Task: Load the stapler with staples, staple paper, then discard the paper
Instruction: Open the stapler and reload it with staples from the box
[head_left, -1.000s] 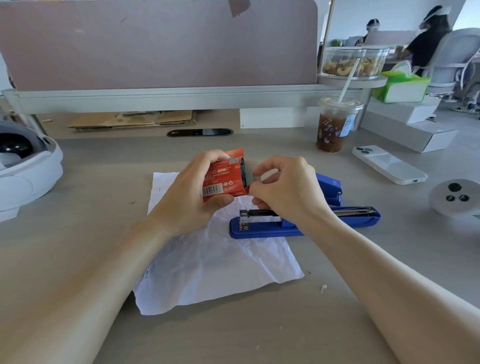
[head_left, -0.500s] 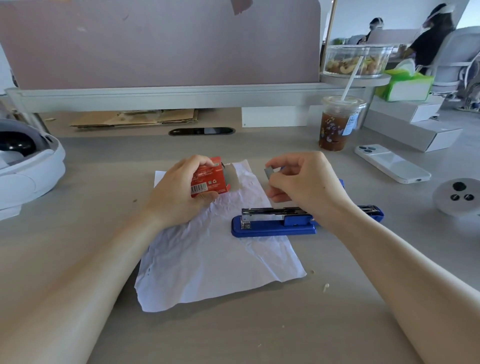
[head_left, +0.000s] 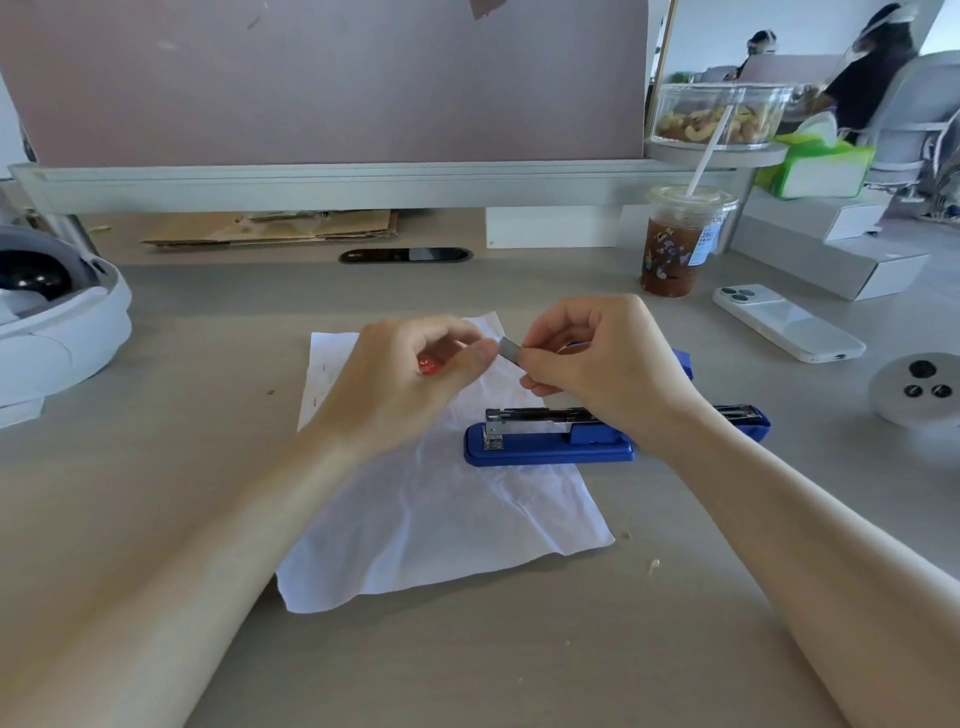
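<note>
Both hands are up at the middle of the view, just over the far edge of the paper (head_left: 441, 519). The right hand (head_left: 602, 364) has a tight grip on the staples (head_left: 510, 349). They're a short grey strip pinched between thumb and forefinger, sticking out toward 9 o'clock. The left hand (head_left: 405, 384) is curled with its grip round the red box (head_left: 429, 367). Only a sliver of red shows between fingers and thumb, so most of the box is hidden. The left thumb tip sits right at the free end of the strip, can't tell if it actually touches.

The stapler (head_left: 550, 441) is blue and lies open on the counter (head_left: 519, 649), about 5 o'clock from the hands, below the right wrist in the view. Its metal rail (head_left: 540, 414) is exposed and faces up. The nose points to 9 o'clock and rests on the paper's right edge, with the tail running off toward 3 o'clock. The flipped-back lid (head_left: 683, 361) peeks out behind the right hand. The paper is white, crumpled and lies flat.

Round the edges there's an iced drink cup (head_left: 675, 249) at 1 o'clock, a white phone (head_left: 784, 322) face down at 2 o'clock, a grey round puck (head_left: 893, 395) at 3 o'clock, and a white headset (head_left: 57, 332) at 9 o'clock.
</note>
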